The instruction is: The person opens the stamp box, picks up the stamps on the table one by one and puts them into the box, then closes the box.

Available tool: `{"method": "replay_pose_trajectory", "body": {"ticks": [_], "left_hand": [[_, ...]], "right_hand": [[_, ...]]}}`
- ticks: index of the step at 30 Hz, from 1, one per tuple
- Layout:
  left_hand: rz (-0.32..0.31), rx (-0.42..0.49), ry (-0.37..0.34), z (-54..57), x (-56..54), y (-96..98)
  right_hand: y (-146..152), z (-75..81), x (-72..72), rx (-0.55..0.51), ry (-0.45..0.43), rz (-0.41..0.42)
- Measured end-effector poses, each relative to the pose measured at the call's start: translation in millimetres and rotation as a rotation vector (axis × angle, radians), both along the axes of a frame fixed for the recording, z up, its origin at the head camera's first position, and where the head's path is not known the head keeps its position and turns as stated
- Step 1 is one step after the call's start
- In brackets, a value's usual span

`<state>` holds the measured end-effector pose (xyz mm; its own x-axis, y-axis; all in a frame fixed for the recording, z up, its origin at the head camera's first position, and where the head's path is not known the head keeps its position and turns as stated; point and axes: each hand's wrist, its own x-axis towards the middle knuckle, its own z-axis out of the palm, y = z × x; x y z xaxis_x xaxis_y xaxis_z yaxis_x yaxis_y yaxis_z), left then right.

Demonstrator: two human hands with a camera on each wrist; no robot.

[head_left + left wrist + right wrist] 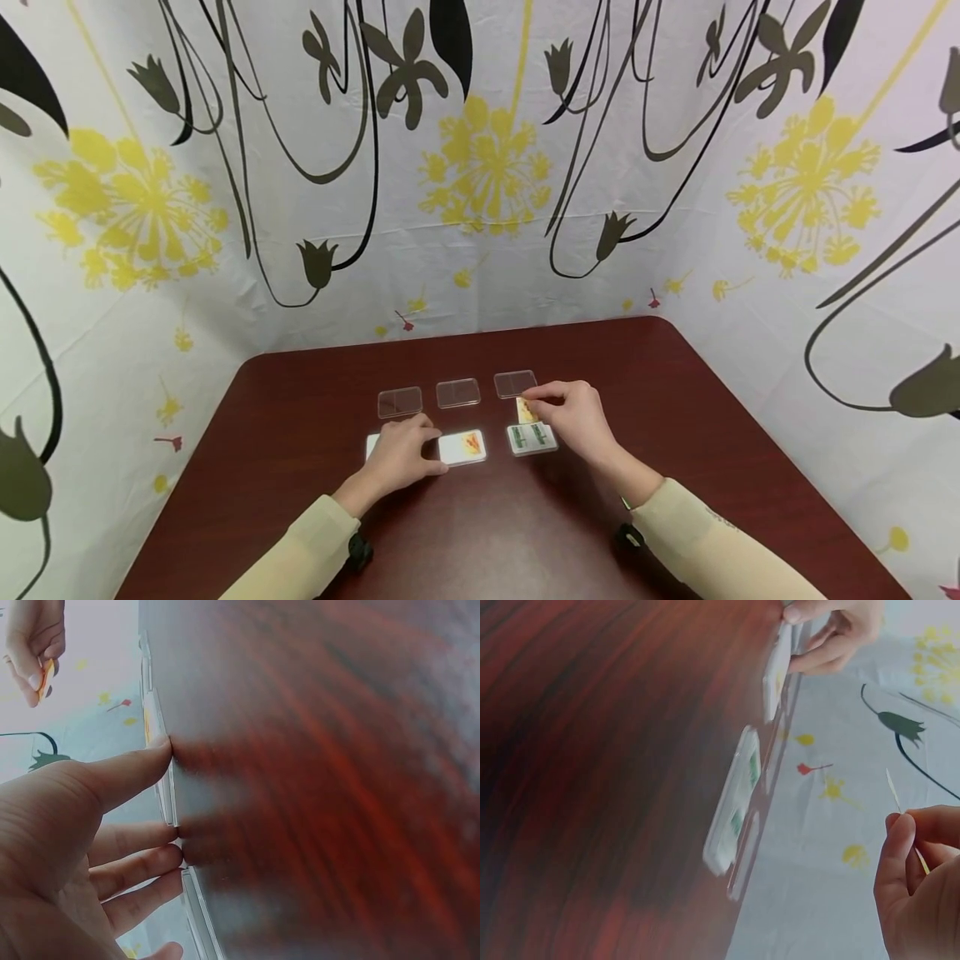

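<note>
My right hand pinches a small card with an orange picture between thumb and fingertips. It is raised over a flat clear case that holds white cards with green print. In the right wrist view the pinched card appears edge-on, well away from the table. My left hand holds the left end of the middle case, thumb at the near edge and fingers at the far edge. An orange picture shows on the right half of this case's white contents. Another white case is mostly hidden under the left hand.
Behind the cases, three flat clear plastic pieces lie in a row on the dark red wooden table. A white cloth with flower prints hangs around the table's back and sides.
</note>
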<state>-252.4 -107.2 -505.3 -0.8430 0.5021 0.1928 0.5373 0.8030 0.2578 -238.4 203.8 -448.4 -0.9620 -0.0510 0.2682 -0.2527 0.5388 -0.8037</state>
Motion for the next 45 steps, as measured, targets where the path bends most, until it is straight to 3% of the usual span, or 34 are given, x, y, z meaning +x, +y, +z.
{"method": "replay_pose_trajectory", "body": {"ticks": [18,26,39,45], "left_hand": [[0.004,0.004,-0.007,0.3,-0.3,2.1],[-0.001,0.022,-0.006,0.8,-2.9,1.7],[-0.005,0.012,-0.021,-1.5,-4.5,-1.4],[-0.002,0.013,-0.024,-2.3,-6.0,-2.6]], "right_hand": [[-44.9,7.6,-12.4,-0.111,-0.067,0.108],[-71.4,-1.0,-20.2,-0.034,-0.035,0.14],[-102.2,-27.6,-29.4,0.103,-0.096,0.17],[-111.5,-39.8,-35.9,0.214,-0.054,0.176]]}}
